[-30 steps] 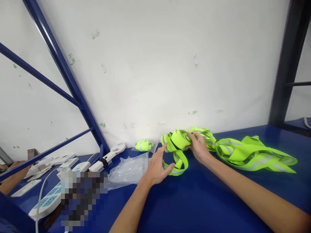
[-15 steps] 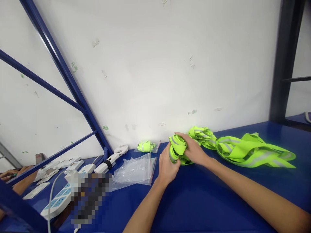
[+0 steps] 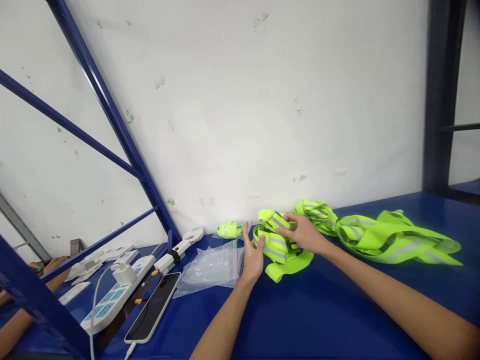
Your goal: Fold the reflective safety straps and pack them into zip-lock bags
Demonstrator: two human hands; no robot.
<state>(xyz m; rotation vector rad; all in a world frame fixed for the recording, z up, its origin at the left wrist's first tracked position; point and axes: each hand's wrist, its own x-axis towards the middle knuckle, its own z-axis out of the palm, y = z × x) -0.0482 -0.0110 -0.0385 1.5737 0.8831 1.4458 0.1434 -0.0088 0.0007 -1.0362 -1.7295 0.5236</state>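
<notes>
A bundle of neon yellow-green webbing with grey reflective stripes (image 3: 275,246) rests on the blue tabletop (image 3: 300,320), a loose end hanging toward the front. At its left side is my left hand (image 3: 253,257), fingers apart and thumb by the webbing. My right hand (image 3: 303,232) pinches the bundle's upper right part between thumb and fingers. Behind and to the right lie a second bundle (image 3: 318,215) and a looser heap of the same webbing (image 3: 397,237). Left of my hands are clear plastic bags (image 3: 210,265) and a bagged bundle (image 3: 229,230).
At the left lie a phone (image 3: 153,307) with a cable, a white power strip (image 3: 118,295) and a small white fan (image 3: 193,235). A blue metal frame (image 3: 138,165) stands there, with another person's hand (image 3: 54,265) beyond it. A white wall is behind.
My left hand has opened from its grip on the bundle. The bundle has loosened, with an end now spread toward the front. My right hand has shifted to a pinch. The view has moved slightly.
</notes>
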